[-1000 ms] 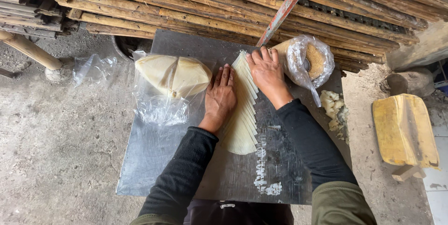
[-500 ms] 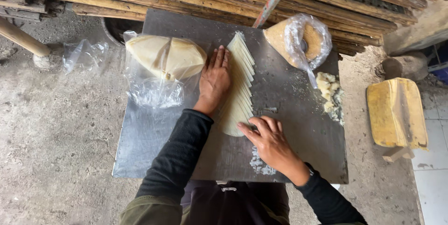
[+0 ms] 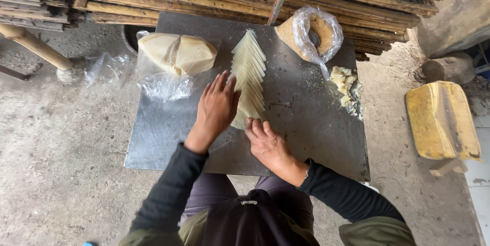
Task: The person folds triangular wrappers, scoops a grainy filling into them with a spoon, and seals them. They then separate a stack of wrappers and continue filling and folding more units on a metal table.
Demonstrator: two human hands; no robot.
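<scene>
Mid-tray (image 3: 168,139), thin pale sheets (image 3: 250,72) fan out, likely light, floppy, tearable; flat left hand (image 3: 217,108) presses their edge, right hand (image 3: 265,141) fingertips touch the near end, gripping nothing

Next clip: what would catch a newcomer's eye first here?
First, the pale fan of thin overlapped sheets running down the middle of the grey metal table, with the left hand flat against its left edge and the right hand at its near end. Next, the cream dough lump on clear plastic at the far left, and the open bag of brown powder at the far right.
</scene>
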